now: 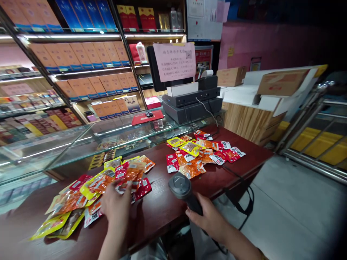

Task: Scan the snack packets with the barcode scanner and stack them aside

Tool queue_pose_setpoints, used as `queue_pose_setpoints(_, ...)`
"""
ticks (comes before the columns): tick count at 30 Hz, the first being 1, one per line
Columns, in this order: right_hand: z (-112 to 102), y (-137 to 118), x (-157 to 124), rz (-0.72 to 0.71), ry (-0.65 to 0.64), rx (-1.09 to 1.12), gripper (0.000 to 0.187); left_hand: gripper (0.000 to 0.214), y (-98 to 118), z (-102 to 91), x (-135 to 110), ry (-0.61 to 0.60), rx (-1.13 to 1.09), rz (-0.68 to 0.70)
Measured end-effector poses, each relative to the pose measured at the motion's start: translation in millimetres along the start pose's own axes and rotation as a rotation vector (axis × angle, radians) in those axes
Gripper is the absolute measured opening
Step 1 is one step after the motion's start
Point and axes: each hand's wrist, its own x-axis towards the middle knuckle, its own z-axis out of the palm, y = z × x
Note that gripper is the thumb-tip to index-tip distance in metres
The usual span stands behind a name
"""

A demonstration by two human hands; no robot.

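Midway, perhaps — two heaps of glossy red-and-yellow packets (101,182) on the dark-red wooden bench (159,202), which is done I can't tell; left hand (116,202) half-curled over one, grip unclear, right hand (210,217) round a black pistol-shaped scanner (180,186).

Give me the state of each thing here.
Left hand, at the left packets, grip unclear.
Right hand, closed around the scanner.
Scanner, held up by its handle.
Left packets, heaped, overlapping.
Right packets, heaped, overlapping.
Paper sign, fixed to the monitor.
Mouse, resting on the red mat.
Shelf lights, lit.
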Motion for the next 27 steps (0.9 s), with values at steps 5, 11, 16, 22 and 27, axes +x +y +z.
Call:
queue_pose_setpoints(5,-10.8,15.9,-7.6,0.037,0.035,-0.039,0.046,0.038,35.9,7.7,-11.1,-0.137,0.000,0.198)
queue_pose_setpoints(11,-33.1,26.7,-17.0,0.064,0.115,-0.059,0.056,0.031,108.4,42.1,-70.7,-0.510,0.143,0.555)
queue_pose_setpoints(16,-45.0,33.2,-23.3,0.052,0.146,-0.043,0.066,0.049,150.6,44.7,-84.9,-0.579,0.223,0.560)
queue_pose_setpoints(22,-47.5,37.9,-24.7,0.064,0.165,-0.024,0.071,0.027,173.1,43.4,-81.2,-0.634,0.243,0.543)
queue_pose_setpoints(27,-48.5,36.6,-25.7,0.085,0.201,-0.013,0.067,0.017,160.4,47.1,-75.6,-0.677,0.062,0.400)
